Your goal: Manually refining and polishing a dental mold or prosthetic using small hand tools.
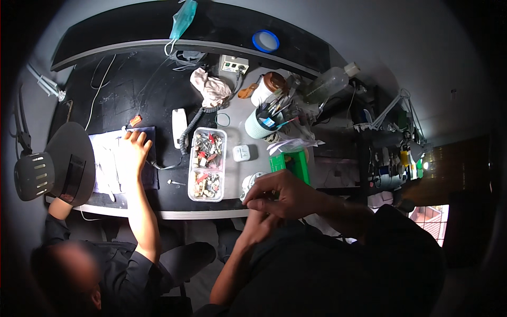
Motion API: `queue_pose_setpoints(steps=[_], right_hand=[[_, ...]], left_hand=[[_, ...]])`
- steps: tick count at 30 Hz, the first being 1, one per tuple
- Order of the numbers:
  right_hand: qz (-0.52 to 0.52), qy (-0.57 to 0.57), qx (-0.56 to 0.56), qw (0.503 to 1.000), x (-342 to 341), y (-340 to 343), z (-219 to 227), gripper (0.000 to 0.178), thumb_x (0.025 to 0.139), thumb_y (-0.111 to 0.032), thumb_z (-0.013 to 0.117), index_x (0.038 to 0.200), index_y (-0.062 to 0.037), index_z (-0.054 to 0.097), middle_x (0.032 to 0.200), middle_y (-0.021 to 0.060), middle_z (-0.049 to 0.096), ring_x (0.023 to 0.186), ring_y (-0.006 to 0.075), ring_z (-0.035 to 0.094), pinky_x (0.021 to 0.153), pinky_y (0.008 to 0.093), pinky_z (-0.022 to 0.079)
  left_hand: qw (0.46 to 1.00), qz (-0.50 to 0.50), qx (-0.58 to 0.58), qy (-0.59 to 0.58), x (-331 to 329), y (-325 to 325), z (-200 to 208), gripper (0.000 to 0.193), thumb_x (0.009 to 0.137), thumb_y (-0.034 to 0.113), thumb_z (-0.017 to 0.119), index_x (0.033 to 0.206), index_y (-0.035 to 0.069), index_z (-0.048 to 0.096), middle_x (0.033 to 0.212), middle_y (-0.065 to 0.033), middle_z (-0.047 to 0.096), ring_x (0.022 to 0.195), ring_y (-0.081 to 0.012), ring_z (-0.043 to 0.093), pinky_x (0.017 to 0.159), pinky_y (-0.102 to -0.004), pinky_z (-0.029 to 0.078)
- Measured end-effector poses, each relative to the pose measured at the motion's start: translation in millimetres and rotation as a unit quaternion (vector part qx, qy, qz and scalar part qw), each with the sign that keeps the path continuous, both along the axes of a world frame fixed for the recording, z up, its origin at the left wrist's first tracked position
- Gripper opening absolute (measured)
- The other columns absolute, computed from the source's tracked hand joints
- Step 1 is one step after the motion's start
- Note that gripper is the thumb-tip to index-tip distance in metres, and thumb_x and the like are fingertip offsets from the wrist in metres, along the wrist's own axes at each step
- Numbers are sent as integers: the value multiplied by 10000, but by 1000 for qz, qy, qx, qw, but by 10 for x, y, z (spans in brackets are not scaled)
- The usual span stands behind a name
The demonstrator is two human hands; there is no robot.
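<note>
My right hand [285, 194] is bent over my left hand [257, 228] at the table's front edge, and the two touch or nearly touch. Its fingers are curled together, and anything between them is too dark to make out. The fingers of my left hand are drawn closed and partly covered by the right. Just beyond them lies a whitish round object [250, 184], half hidden by my right hand. A green tray [302, 165] sits behind my right hand. Left of my hands is a clear plastic container [224, 158] of small metal and red parts in two compartments.
At left a co-worker's hand [138, 148] rests over a lit white sheet [105, 158] beneath a grey lamp [74, 164]. A small white box [241, 153], a cup of brushes [259, 124], a brown-lidded cup [274, 82] and a clear bottle [327, 84] stand farther back.
</note>
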State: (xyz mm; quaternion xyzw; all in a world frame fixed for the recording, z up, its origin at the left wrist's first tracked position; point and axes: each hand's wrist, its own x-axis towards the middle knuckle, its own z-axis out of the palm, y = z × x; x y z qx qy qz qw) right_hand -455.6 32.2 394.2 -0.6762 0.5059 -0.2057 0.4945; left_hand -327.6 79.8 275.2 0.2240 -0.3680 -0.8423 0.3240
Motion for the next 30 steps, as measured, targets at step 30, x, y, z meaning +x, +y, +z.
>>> queue_pose_setpoints(steps=[30], right_hand=[[-326,-28,33,944,-1784,3857,-345,75,913,-34,745,982,-5,753,889,74,730,788,102,665,701,276,514]], left_hand=[[997,74,-9,10,-1572,2510,-37,111,717,1,487,671,-53,573,742,-110,573,700,-188,513,691,-309,394]])
